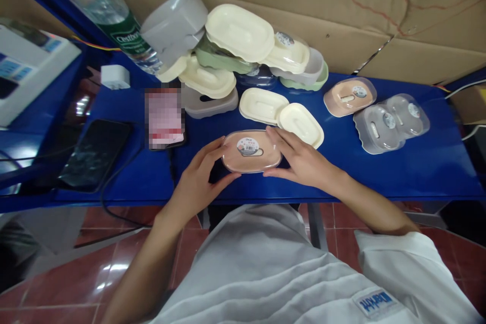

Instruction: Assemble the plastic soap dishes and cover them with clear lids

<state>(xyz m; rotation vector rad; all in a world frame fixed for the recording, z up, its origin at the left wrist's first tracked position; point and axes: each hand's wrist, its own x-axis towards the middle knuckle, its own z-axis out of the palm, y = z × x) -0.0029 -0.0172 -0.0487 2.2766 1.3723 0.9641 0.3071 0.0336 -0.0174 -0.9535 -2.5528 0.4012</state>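
Observation:
A pinkish oval box with a clear lid and a round sticker point(250, 151) rests on the blue table point(379, 172) right in front of me. My left hand point(203, 174) grips its left end, thumb at the near edge and fingers curled along the far side. My right hand point(299, 159) holds its right end the same way. Two cream oval lids point(281, 114) lie just behind the box.
A heap of cream, green and grey boxes and lids point(228, 55) is piled at the back by a water bottle point(114, 15). One pink closed box point(349, 95) and two clear ones point(391, 121) sit at right. A phone point(94, 154), a charger point(115, 77) and a cable lie at left.

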